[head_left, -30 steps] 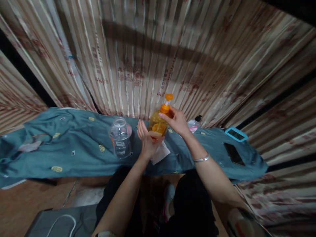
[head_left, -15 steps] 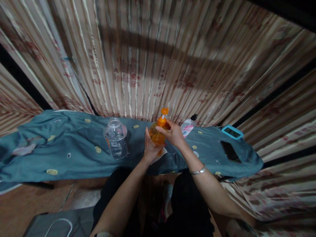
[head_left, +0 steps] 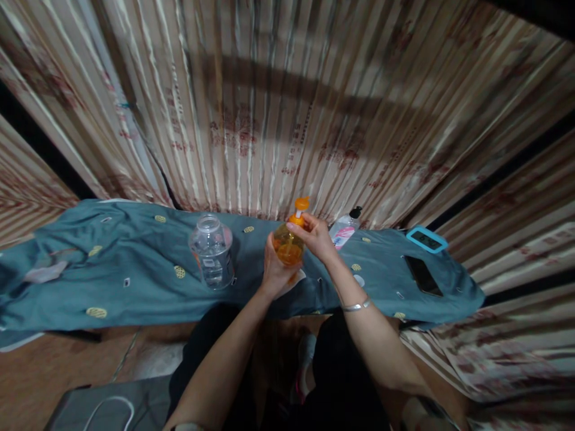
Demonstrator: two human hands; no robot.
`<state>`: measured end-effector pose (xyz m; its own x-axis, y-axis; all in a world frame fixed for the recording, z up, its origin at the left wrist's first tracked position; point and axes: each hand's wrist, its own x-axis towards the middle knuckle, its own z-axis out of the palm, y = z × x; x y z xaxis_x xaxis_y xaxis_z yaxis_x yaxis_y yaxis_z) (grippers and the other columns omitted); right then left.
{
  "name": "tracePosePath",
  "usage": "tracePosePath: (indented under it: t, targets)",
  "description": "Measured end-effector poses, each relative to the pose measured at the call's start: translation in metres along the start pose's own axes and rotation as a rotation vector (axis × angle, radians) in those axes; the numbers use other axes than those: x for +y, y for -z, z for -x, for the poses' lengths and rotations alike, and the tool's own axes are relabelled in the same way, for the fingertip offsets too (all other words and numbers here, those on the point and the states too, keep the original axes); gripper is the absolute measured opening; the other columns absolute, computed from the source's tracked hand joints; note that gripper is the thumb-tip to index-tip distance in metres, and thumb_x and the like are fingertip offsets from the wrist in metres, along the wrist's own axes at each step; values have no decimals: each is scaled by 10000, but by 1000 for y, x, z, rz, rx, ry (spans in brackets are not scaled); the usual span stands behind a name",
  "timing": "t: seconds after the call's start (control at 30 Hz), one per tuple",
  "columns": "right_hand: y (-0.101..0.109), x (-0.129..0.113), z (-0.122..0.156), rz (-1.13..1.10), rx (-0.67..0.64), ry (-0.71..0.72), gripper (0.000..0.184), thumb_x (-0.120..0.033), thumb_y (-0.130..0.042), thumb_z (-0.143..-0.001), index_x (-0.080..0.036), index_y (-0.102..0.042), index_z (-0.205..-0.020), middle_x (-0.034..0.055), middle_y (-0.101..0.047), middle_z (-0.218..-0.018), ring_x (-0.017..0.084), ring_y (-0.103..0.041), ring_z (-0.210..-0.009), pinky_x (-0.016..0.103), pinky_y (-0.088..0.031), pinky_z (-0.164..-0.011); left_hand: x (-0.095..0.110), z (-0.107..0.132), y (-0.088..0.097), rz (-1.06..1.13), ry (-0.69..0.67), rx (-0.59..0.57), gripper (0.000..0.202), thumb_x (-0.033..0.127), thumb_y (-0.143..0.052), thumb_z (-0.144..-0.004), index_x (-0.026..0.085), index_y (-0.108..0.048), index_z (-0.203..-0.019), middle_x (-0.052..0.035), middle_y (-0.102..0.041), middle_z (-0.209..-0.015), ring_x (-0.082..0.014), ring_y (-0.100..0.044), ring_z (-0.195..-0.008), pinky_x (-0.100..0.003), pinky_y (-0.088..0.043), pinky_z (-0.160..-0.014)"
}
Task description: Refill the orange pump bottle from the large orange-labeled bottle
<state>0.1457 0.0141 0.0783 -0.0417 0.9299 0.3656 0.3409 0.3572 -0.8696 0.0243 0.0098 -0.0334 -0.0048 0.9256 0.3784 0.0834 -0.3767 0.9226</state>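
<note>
A clear pump bottle (head_left: 288,246) with amber liquid is held over the front half of the table, tilted slightly. My left hand (head_left: 276,269) is wrapped round its body from the left and below. At the bottle's neck, the fingers of my right hand (head_left: 315,235) close on the orange pump collar (head_left: 296,221). The orange pump head (head_left: 302,203) stands up above them, with a short white stem showing. A piece of white paper or label (head_left: 293,284) shows under the bottle, partly hidden by my left hand.
A clear, open-mouthed plastic jar (head_left: 212,257) stands to the left. Behind my right hand is a clear bottle with a black pump (head_left: 345,230). Farther right lie a blue-framed digital clock (head_left: 426,239) and a dark phone (head_left: 423,276). A teal patterned cloth (head_left: 148,269) covers the table.
My right hand has shifted up slightly, from the bottle's shoulder to the orange collar. My left hand keeps its grip on the body. The view has moved a little.
</note>
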Motion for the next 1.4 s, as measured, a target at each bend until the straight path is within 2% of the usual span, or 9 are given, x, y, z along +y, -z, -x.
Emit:
tracePosePath:
  t: [0.13, 0.3, 0.43, 0.63, 0.83, 1.03, 1.13, 1.27, 1.4]
  targets:
    - [13, -2, -5, -113, -110, 7, 365, -463, -710, -892, -172, -644, -1101, 47, -691, -1076, 189, -671, -999, 442, -545, -954, 0, 1, 2, 16, -17, -17, 1143, 324, -922, -515, 213, -314, -1476, -170, -498, -1486, -356, -497, -1394, -528, -400, -1179]
    - [25, 4, -10, -77, -12, 24, 339, -368, -785, -835, -171, -629, -1061, 29, -682, -1056, 199, -659, -1021, 481, -502, -1017, 1, 2, 0, -4, -1, -14, 1148, 331, -928, -517, 218, -309, -1478, -173, -494, -1485, -363, -495, -1393, -536, -397, -1178]
    - [27, 0, -7, -56, -45, 32, 315, -413, -781, -833, -169, -639, -971, 21, -687, -998, 187, -663, -974, 462, -515, -988, 2, 2, -2, -10, -6, -2, 1134, 284, -918, -515, 222, -314, -1473, -169, -500, -1478, -361, -499, -1387, -535, -400, -1176]
    - [25, -14, -1, -15, -93, 32, 518, -514, -763, -824, -187, -620, -1199, 68, -683, -1169, 227, -648, -1109, 491, -485, -1045, 2, 2, -3, -7, -11, 4, 1139, 276, -910, -509, 226, -310, -1475, -171, -486, -1485, -372, -477, -1407, -558, -386, -1183]
    - [26, -9, -3, 147, 115, 3, 388, -523, -739, -842, -181, -631, -988, 30, -669, -1007, 199, -635, -975, 456, -487, -977, 0, 3, -3, 2, 2, 4, 1145, 294, -911, -508, 241, -303, -1478, -165, -476, -1499, -368, -476, -1407, -559, -394, -1171]
    - [23, -16, 0, 102, -49, 24, 377, -523, -698, -877, -178, -651, -1021, 38, -693, -1022, 194, -657, -1001, 437, -517, -963, 1, 3, -5, -10, 12, 22, 1168, 288, -921, -498, 225, -301, -1486, -175, -494, -1489, -370, -481, -1410, -540, -384, -1184]
    - [24, -14, 1, 119, -13, 12, 428, -523, -708, -871, -184, -635, -1122, 57, -683, -1116, 208, -646, -1059, 454, -507, -990, 2, 3, -6, -10, 22, 26, 1174, 283, -916, -492, 222, -303, -1491, -180, -486, -1500, -380, -475, -1416, -551, -387, -1183]
    - [25, -6, 0, 175, 98, -22, 381, -506, -719, -867, -177, -638, -1041, 37, -669, -1034, 198, -636, -987, 454, -506, -965, 4, 3, -5, -21, 31, 4, 1168, 284, -908, -498, 192, -300, -1491, -201, -474, -1504, -383, -474, -1415, -551, -394, -1177]
    - [23, -7, -1, 138, 21, -9, 340, -495, -694, -894, -170, -648, -984, 25, -674, -978, 183, -648, -959, 437, -522, -947, 5, 3, -5, -16, 27, 12, 1157, 254, -905, -504, 189, -299, -1487, -201, -482, -1494, -373, -480, -1407, -536, -389, -1183]
